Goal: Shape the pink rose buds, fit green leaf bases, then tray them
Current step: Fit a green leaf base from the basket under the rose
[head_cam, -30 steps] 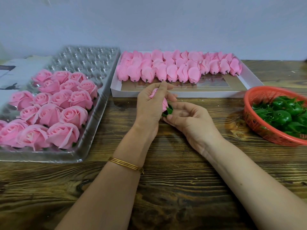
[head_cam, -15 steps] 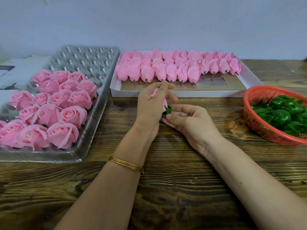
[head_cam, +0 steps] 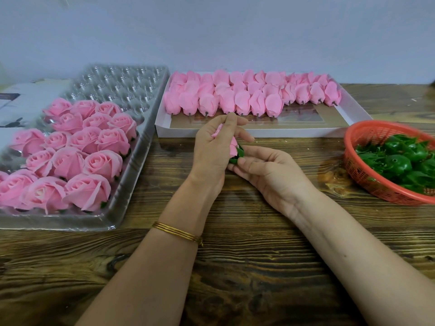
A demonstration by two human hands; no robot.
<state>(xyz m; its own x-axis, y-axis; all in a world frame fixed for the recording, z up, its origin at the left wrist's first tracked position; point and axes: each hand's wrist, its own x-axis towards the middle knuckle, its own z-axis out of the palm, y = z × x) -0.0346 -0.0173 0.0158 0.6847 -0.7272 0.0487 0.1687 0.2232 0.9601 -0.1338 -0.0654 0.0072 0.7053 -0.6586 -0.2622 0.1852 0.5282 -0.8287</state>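
A dark wooden tabletop (head_cam: 235, 267) meets a plain grey wall (head_cam: 211, 31). Above its middle the left hand (head_cam: 211, 151) curls round a pink rose bud (head_cam: 233, 144) — tip up-left, green leaf base (head_cam: 239, 153) lower right, pinched by the right hand (head_cam: 270, 170).

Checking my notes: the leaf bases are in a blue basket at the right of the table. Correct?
No: the basket is red, not blue, as the head view shows. The leaf bases are in it, at the right of the table.

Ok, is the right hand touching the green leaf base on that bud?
Touching. The head view shows the right hand pinching the green leaf base under the pink rose bud that the left hand grips.
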